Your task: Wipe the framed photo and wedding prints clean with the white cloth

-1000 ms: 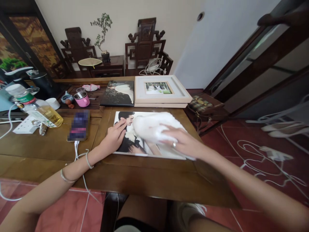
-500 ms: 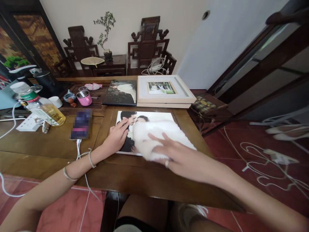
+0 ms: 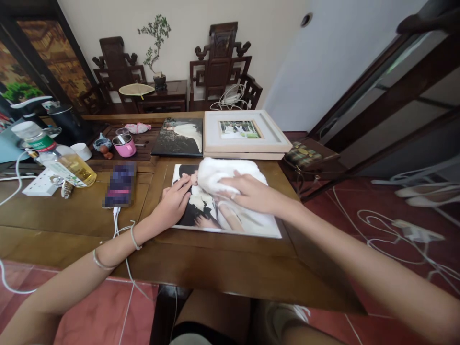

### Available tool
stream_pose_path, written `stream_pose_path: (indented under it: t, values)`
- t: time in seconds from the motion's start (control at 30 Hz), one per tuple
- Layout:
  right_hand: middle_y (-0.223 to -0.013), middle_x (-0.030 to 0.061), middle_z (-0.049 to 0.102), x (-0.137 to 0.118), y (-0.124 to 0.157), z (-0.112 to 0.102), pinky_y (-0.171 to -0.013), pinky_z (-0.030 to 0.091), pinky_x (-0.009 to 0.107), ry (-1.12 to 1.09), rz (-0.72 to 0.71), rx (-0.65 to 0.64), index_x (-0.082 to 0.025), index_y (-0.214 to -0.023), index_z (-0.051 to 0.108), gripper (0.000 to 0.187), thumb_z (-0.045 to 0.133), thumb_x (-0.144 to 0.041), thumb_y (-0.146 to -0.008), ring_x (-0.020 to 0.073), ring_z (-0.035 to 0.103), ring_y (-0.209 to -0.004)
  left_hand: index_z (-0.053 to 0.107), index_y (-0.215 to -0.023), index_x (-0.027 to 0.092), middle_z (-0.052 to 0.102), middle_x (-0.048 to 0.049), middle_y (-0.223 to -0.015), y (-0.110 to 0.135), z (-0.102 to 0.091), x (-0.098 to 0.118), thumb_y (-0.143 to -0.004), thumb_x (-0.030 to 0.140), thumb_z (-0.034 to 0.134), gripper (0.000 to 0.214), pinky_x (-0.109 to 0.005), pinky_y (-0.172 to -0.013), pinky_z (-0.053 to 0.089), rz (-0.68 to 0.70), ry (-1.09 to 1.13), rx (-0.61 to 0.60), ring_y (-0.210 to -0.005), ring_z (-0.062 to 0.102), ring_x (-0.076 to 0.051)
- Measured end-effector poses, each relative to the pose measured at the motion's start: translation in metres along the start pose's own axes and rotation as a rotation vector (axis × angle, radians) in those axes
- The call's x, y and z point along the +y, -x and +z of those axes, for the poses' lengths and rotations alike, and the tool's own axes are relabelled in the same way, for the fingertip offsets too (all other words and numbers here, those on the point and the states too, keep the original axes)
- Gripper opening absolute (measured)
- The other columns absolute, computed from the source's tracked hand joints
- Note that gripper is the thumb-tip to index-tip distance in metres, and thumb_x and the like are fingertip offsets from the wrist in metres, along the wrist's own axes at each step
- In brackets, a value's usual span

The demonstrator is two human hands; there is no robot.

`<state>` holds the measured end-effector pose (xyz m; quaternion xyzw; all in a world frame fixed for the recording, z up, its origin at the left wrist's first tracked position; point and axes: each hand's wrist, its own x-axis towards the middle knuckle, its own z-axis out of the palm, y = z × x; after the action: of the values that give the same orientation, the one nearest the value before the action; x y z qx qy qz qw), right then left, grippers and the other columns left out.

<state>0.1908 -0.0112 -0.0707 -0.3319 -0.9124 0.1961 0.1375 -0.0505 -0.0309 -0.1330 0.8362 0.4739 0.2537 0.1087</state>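
Observation:
A photo panel (image 3: pixel 247 223) printed with a couple lies flat on the wooden table (image 3: pixel 201 261). My left hand (image 3: pixel 176 200) rests on its left edge, fingers stretched out flat over the picture. Bunched under my right hand (image 3: pixel 249 191) is a white cloth (image 3: pixel 233 168), gripped by the fingers and pressed on the panel's upper part. The cloth hides the panel's top right area and part of the couple's heads.
Behind the panel lie a dark photo panel (image 3: pixel 179 139) and stacked light wooden frames (image 3: pixel 247 148). On the left are a phone (image 3: pixel 120 184) with a white cable, a pink cup (image 3: pixel 124 145), a tilted bottle (image 3: pixel 68 165) and a power strip (image 3: pixel 41 182).
My right hand has moved the white cloth away from me, up to the panel's far edge, uncovering its lower right part. My left hand stays in place.

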Motion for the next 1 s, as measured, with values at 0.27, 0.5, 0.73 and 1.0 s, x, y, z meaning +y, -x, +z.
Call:
stream_pose_path:
  t: [0.27, 0.5, 0.73, 1.0]
  values:
    - [-0.134, 0.0084, 0.056, -0.006, -0.01, 0.012, -0.107, 0.007, 0.069, 0.026, 0.071, -0.046, -0.019, -0.109, 0.062, 0.035, 0.04, -0.011, -0.083, 0.0341, 0.014, -0.142, 0.042, -0.137, 0.019, 0.043, -0.0123, -0.145, 0.001, -0.001, -0.001, -0.095, 0.02, 0.036, 0.042, -0.047, -0.108, 0.036, -0.008, 0.042, 0.006, -0.137, 0.036, -0.024]
    - [-0.141, 0.0091, 0.049, -0.089, 0.056, 0.001, -0.113, 0.014, 0.06, -0.1, -0.017, -0.372, -0.021, -0.101, 0.064, 0.039, 0.046, -0.002, -0.072, 0.0295, 0.015, -0.142, 0.042, -0.136, 0.018, 0.042, -0.0132, -0.145, -0.001, -0.004, 0.003, -0.094, 0.019, 0.035, 0.043, -0.047, -0.107, 0.036, -0.048, 0.013, -0.032, -0.137, 0.035, -0.024]
    - [-0.13, 0.0045, 0.059, -0.051, 0.049, 0.002, -0.115, 0.01, 0.056, -0.121, -0.026, -0.197, -0.022, -0.1, 0.063, 0.03, 0.042, -0.008, -0.082, 0.0269, 0.03, -0.138, 0.045, -0.134, 0.017, 0.044, -0.0135, -0.144, -0.001, -0.004, 0.003, -0.094, 0.018, 0.035, 0.041, -0.047, -0.107, 0.036, -0.025, 0.014, -0.022, -0.137, 0.036, -0.024]
    - [-0.112, 0.0079, 0.068, 0.018, -0.015, 0.008, -0.105, 0.016, 0.068, 0.096, 0.057, 0.082, -0.019, -0.102, 0.062, 0.03, 0.039, -0.015, -0.084, 0.0321, 0.056, -0.115, 0.045, -0.134, 0.018, 0.043, -0.0134, -0.144, 0.0, -0.003, 0.0, -0.094, 0.019, 0.035, 0.041, -0.049, -0.107, 0.036, -0.022, 0.027, -0.023, -0.137, 0.036, -0.025]
